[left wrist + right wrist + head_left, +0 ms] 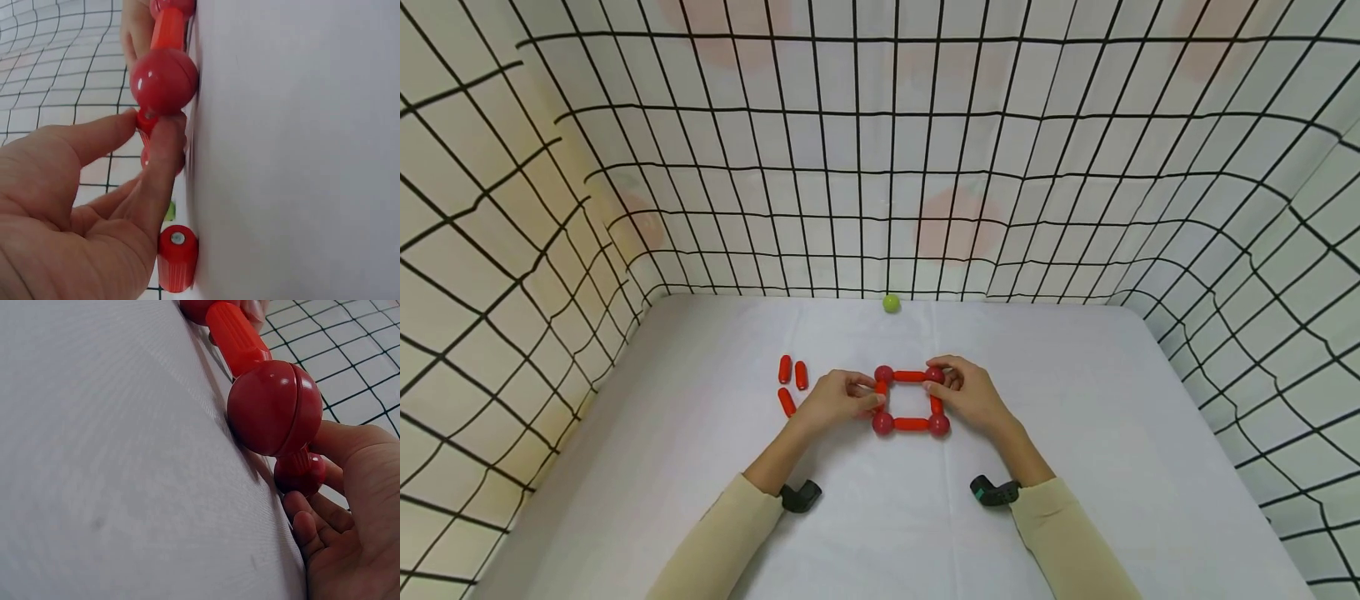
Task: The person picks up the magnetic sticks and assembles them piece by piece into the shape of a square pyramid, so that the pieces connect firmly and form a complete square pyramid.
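A square of red rods and dark red balls [910,400] lies flat on the white table [1075,467]. My left hand [868,398] pinches the square's left rod [880,389] between thumb and forefinger. The left wrist view shows that pinch [149,122] just behind the near left ball [164,80]. My right hand [942,379] curls round the far right ball [934,375], beside the right rod [936,405]. In the right wrist view the near right ball [275,406] fills the middle, with my right hand's fingers [350,506] behind it.
Three loose red rods [790,383] lie to the left of the square; one of them [177,258] stands out in the left wrist view. A small green ball [891,303] rests against the back wall. Grid-patterned walls [880,167] close in the table on three sides.
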### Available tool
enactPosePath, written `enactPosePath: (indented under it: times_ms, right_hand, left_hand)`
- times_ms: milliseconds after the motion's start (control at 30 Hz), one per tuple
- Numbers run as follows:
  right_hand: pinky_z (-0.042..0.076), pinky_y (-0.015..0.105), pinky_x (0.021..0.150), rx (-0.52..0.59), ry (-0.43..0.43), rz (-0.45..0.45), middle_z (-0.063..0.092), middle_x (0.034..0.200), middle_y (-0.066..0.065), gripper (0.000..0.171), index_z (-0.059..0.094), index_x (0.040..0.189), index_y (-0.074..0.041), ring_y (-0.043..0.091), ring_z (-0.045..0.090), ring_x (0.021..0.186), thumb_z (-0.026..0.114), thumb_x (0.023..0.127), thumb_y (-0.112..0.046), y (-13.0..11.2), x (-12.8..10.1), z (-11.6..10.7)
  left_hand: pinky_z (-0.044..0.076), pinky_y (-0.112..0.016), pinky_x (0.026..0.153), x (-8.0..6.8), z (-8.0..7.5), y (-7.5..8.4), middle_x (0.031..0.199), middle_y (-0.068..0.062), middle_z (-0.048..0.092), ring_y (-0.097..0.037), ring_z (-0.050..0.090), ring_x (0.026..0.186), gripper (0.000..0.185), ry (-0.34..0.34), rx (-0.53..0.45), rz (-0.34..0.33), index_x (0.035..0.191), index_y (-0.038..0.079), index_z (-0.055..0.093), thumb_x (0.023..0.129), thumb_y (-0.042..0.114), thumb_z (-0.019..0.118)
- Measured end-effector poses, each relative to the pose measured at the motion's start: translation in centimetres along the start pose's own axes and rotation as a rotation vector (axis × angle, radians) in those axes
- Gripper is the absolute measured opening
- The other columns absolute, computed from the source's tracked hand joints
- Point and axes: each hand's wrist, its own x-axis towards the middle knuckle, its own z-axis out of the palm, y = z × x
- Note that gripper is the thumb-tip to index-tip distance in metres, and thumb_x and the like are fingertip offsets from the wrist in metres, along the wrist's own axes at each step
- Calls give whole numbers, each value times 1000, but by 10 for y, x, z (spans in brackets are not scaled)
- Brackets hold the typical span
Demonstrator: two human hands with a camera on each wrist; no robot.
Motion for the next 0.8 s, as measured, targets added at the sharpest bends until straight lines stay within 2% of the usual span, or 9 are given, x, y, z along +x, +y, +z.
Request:
enactPosePath:
  times_ms: [100,467,633,800]
  right_hand:
    - [49,24,71,3,5,-2,64,99,5,42,67,130,-16,18,56,83,77,93,-32,1,0,0]
    - [49,24,72,21,-6,10,63,99,5,47,65,134,-17,18,56,85,78,92,-33,0,-2,2]
    - [51,30,80,24,-86,7,61,109,3,67,56,144,-21,20,55,96,83,86,-40,-1,-5,-3]
    - [51,42,98,-15,-215,-47,54,134,1,99,44,154,-25,22,50,118,92,71,-48,-4,-11,-9]
  left_hand:
    - [59,-30,79,0,2,1,101,0,78,-14,70,89,42,12,9,17,124,11,71,91,36,79]
    - [59,-29,73,-2,11,4,91,0,76,-16,68,81,41,74,34,8,118,11,70,88,36,82]
    - [60,-29,71,-2,11,4,90,0,75,-16,68,78,40,124,54,17,119,11,69,89,33,82]
    - [59,-28,69,-1,11,4,89,0,75,-15,68,76,39,164,73,17,119,10,69,89,31,82]
